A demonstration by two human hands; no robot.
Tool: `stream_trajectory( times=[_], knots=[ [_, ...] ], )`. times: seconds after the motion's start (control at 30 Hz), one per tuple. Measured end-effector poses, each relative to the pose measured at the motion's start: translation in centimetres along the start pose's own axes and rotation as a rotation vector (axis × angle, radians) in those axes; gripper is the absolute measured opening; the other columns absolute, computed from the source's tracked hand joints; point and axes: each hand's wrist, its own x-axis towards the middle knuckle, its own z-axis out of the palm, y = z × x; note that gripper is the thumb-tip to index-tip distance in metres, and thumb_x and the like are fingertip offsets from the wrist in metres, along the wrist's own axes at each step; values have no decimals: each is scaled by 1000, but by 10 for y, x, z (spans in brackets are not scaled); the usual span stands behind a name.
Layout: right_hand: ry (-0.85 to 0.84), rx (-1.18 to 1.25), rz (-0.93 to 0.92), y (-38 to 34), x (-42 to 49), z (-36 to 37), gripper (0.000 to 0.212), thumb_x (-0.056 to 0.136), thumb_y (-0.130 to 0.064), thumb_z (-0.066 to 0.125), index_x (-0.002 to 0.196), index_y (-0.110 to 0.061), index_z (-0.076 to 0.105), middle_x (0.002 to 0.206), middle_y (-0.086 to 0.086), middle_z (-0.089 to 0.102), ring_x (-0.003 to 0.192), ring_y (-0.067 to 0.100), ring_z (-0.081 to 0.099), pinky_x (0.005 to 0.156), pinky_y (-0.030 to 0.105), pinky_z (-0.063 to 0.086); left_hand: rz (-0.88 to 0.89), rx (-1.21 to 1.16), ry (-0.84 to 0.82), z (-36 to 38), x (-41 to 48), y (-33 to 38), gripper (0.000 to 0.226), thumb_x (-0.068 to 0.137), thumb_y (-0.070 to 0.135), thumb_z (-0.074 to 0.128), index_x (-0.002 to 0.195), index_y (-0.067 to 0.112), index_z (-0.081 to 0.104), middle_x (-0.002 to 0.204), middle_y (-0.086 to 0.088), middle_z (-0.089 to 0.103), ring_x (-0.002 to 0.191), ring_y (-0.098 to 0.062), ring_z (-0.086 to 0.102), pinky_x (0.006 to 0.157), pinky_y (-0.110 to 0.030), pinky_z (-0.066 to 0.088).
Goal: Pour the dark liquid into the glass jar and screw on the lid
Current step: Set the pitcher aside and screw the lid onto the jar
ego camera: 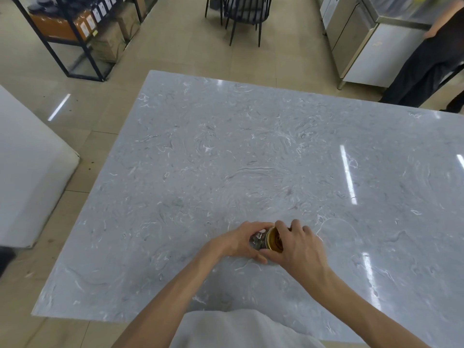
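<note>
A small glass jar (257, 241) lies tipped on its side just above the grey marble table (226, 151), its mouth pointing right. My left hand (238, 243) wraps around the jar's body. A gold metal lid (273, 239) sits at the jar's mouth, and my right hand (298, 244) grips it with the fingers curled over its rim. Most of the jar is hidden by both hands, so I cannot tell what is inside. No other vessel with dark liquid is in view.
A faint round wet ring (337, 231) marks the table right of my hands. Beyond the far edge stand black chairs (241, 13), a black metal shelf with jars and boxes (75, 28), steel counters (371, 43) and a person in dark clothes (426, 64). A white block (27, 172) stands at the left.
</note>
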Motion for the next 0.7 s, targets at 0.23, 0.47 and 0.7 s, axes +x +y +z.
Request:
stream_trajectory(
  times=[0.23, 0.47, 0.7],
  knots=[
    [112, 39, 155, 7, -9, -7, 98, 63, -91, -7, 89, -20, 55, 80, -4, 64, 72, 19, 65, 60, 30, 46, -56, 26, -7, 0, -6, 1, 98, 78, 29, 92, 158, 37, 37, 159, -4, 45, 149, -25, 39, 124, -55, 37],
    [-71, 297, -321, 27, -4, 0, 72, 86, -53, 64, 145, -40, 25, 145, -7, 39, 129, 21, 46, 99, 32, 49, -70, 17, 12, 2, -9, 7, 92, 80, 29, 91, 157, 30, 39, 158, -4, 48, 145, -26, 46, 121, -54, 41],
    [57, 194, -506, 34, 11, -2, 64, 76, -35, 80, 132, -31, 49, 130, -6, 54, 112, 19, 54, 88, 25, 50, -90, 34, -12, -4, -7, 10, 96, 83, 27, 90, 161, 29, 34, 165, -4, 41, 152, -27, 39, 124, -54, 37]
  ],
)
